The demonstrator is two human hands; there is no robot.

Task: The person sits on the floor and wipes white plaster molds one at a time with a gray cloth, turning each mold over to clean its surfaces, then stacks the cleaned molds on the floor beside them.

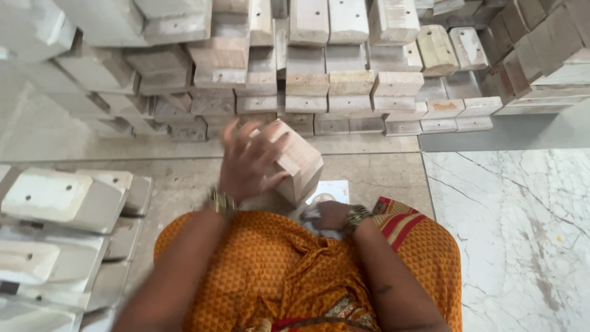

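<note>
At the left fingers: spread (264,144) and wrapped over the top face of a pale wooden block (298,163), clamped on it; motion blur softens them.
Left hand: (246,166) lifted above the lap, a dark bangle at the wrist.
Wooden block: held tilted in the air, just above the knees, one corner pointing down toward the right hand.
Right hand: (329,215) low, lying on a small white sheet; fingers curled close together, whether they pinch anything cannot be told.
White sheet: (329,190) rectangular label-like paper with a grey round mark, lying flat under the block on the floor by the knees.
Lap: orange patterned cloth (276,270) with a red-and-yellow striped edge (399,224) at the right knee.
Floor: beige stone (369,169) ahead, white veined marble (522,233) to the right.
Far stack: rows of similar blocks (344,80) piled against the floor's far side, several with a small drilled hole.
Near stack: more blocks (61,197) piled at the left, well apart from the held one.
</note>
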